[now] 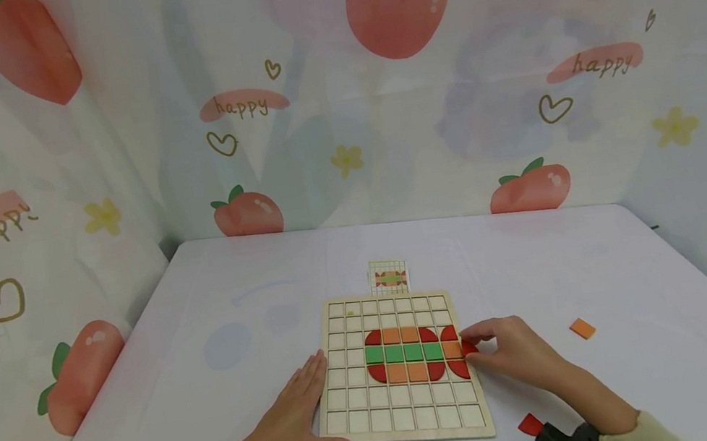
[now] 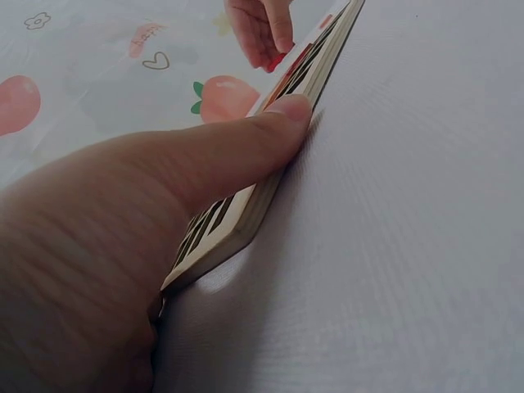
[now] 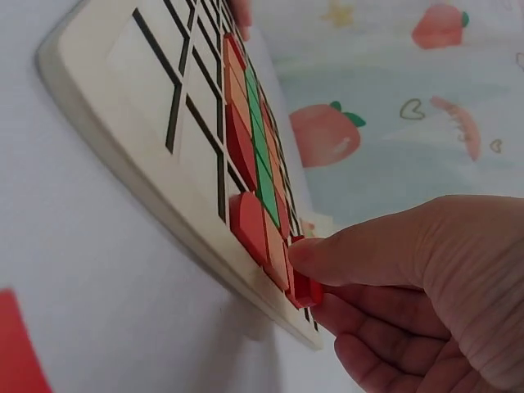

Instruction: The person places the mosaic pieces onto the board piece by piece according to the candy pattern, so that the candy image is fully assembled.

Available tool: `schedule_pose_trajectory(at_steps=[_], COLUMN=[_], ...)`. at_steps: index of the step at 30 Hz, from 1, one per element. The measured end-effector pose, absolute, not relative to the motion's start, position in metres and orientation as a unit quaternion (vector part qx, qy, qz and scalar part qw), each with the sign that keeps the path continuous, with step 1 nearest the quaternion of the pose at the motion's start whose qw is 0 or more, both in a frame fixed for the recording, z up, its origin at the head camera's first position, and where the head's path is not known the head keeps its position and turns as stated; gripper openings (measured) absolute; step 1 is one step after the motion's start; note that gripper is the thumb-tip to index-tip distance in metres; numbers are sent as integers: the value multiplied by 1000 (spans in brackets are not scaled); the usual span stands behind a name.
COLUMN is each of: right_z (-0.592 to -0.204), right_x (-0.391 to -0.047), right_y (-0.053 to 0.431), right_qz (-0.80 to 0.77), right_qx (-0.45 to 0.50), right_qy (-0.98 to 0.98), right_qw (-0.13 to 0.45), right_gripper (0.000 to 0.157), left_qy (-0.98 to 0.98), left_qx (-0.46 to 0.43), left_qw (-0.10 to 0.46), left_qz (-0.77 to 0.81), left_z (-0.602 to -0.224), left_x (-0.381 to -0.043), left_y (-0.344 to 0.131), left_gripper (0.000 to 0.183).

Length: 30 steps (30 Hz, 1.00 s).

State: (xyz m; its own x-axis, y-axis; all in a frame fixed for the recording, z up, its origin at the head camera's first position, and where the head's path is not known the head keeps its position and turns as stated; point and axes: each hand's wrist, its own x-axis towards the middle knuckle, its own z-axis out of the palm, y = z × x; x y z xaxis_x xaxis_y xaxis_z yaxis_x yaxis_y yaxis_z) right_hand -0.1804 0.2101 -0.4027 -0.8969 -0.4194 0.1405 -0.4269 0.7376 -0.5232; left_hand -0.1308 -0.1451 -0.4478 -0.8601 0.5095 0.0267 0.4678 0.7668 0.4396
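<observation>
A wooden grid board point(image 1: 392, 420) lies on the table with red, orange and green tiles set in its middle rows and right column. My right hand point(image 1: 515, 351) is at its right edge, pinching a red tile point(image 1: 469, 348) between thumb and fingers. In the right wrist view that red tile point(image 3: 306, 288) is close by the orange tile point(image 3: 277, 254) in the right column. My left hand point(image 1: 290, 413) rests against the board's left side, fingers fairly straight, its thumb point(image 2: 282, 123) along the near edge.
Behind the board lies a small pattern card point(image 1: 389, 277) with a similar coloured design. A loose orange tile point(image 1: 582, 328) lies to the right; a red piece point(image 1: 530, 424) is beside the black wrist device point(image 1: 568, 440). A printed cloth backdrop point(image 1: 383, 137) stands behind the table.
</observation>
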Motion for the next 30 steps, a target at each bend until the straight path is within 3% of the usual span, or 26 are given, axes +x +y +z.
schedule_pose_trajectory(at_steps=[30], right_z=[-409], right_x=[-211], right_y=[118], right_qz=[320], right_qx=[310], right_qy=[-895], right_qw=[-11], right_gripper=[24], left_qy=[936], left_qx=[263], left_qw=[50], left_qz=[226], left_z=[-447], left_x=[-130], left_y=[-146], left_gripper=[117])
